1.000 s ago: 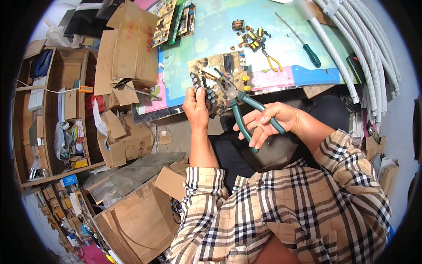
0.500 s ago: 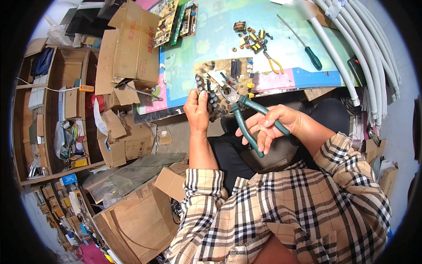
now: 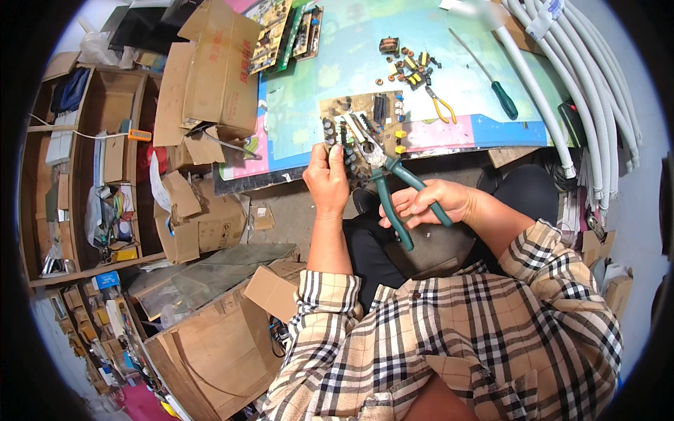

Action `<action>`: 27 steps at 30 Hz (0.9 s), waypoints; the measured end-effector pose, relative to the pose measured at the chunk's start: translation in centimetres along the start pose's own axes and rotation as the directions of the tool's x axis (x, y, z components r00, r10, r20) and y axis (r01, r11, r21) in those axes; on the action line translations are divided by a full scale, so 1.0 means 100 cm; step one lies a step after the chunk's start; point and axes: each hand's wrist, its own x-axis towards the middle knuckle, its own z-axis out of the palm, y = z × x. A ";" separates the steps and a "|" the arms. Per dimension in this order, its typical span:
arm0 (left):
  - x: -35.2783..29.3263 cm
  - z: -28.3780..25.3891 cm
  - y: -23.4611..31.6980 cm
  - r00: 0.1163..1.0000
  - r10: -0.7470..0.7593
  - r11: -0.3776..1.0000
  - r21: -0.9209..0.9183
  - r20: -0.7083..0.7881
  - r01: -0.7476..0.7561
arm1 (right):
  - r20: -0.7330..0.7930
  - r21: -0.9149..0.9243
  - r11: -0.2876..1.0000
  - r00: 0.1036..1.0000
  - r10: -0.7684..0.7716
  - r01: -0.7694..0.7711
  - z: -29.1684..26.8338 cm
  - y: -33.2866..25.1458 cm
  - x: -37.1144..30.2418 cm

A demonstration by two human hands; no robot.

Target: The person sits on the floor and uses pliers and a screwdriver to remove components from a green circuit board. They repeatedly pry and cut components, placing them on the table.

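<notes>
My left hand [image 3: 327, 181] pinches a tan, component-packed circuit board [image 3: 386, 130] at the pastel-topped table [image 3: 337, 67]'s front, right hand [image 3: 445, 198] loosely grasps green-handled steel pliers [image 3: 378, 161], so imo it's jaw-placing, next wanting a steady squeeze.

Tbl [image 3: 344, 70] w/ s'driver [image 3: 503, 98], yel. pliers [image 3: 435, 100], misc. parts [image 3: 413, 70], PCBs [image 3: 286, 42]

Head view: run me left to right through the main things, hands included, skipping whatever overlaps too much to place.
Wooden shelf, tall cardboard box, left hand, big green-handled pliers, screwdriver, grey hoses.
</notes>
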 end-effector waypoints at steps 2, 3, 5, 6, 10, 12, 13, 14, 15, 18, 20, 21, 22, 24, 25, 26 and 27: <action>-0.005 0.007 0.005 0.998 0.008 0.994 0.108 -0.068 -0.001 | 0.006 0.100 0.995 1.000 -0.021 0.021 0.008 0.003 0.000; -0.006 0.010 0.009 0.994 0.034 0.986 0.169 -0.103 -0.016 | 0.011 0.113 0.993 0.999 -0.036 0.035 0.011 0.004 0.000; -0.006 0.015 0.011 0.986 0.080 0.956 0.293 -0.148 -0.033 | 0.021 0.140 0.988 0.998 -0.062 0.059 0.018 0.006 0.002; -0.006 0.017 0.012 0.980 0.103 0.935 0.354 -0.168 -0.037 | -0.021 0.143 0.987 0.998 -0.064 0.067 0.022 0.006 0.003; -0.002 0.019 0.028 0.970 0.110 0.907 0.421 -0.217 -0.009 | -0.200 -0.071 0.991 0.972 -0.121 0.109 0.044 0.003 0.006; 0.000 0.018 0.034 0.971 0.109 0.885 0.465 -0.211 0.002 | -0.288 -0.204 0.977 0.950 -0.123 0.065 0.039 0.002 0.007; 0.000 0.018 0.035 0.972 0.108 0.874 0.486 -0.207 0.007 | -0.331 -0.268 0.963 0.935 -0.129 0.038 0.036 0.003 0.008; 0.001 0.018 0.034 0.970 0.116 0.874 0.486 -0.214 0.002 | -0.407 -0.360 0.933 0.899 -0.163 0.006 0.035 0.007 0.012; 0.001 0.019 0.033 0.974 0.101 0.866 0.501 -0.204 0.015 | -0.484 -0.645 0.758 0.819 -0.308 -0.096 0.035 0.006 0.011; 0.000 0.023 0.031 0.984 0.046 0.845 0.532 -0.170 0.053 | -0.465 -0.879 0.226 0.650 -0.601 -0.420 0.029 0.006 0.007; 0.001 0.023 0.035 0.989 -0.003 0.830 0.551 -0.149 0.085 | -0.501 -0.830 0.182 0.559 -0.661 -0.528 0.032 0.007 0.010; 0.000 0.020 0.035 0.990 -0.023 0.814 0.573 -0.142 0.101 | -0.510 -0.802 0.162 0.517 -0.687 -0.575 0.036 0.007 0.013; -0.001 0.016 0.034 0.990 -0.044 0.795 0.595 -0.136 0.117 | -0.539 -0.788 0.156 0.545 -0.642 -0.595 0.038 0.007 0.016; 0.002 0.027 0.029 0.993 -0.066 0.787 0.606 -0.101 0.114 | -0.579 -0.748 0.170 0.505 -0.640 -0.642 0.032 0.005 0.014; 0.003 0.033 0.027 0.994 -0.075 0.783 0.612 -0.085 0.111 | -0.598 -0.727 0.177 0.485 -0.638 -0.664 0.028 0.005 0.013; 0.003 0.038 0.025 0.994 -0.084 0.780 0.617 -0.069 0.108 | -0.574 -0.739 0.160 0.488 -0.658 -0.654 0.019 0.007 0.011; 0.003 0.038 0.024 0.996 -0.061 0.763 0.640 -0.064 0.088 | -0.546 -0.757 0.140 0.500 -0.673 -0.638 0.015 0.008 0.012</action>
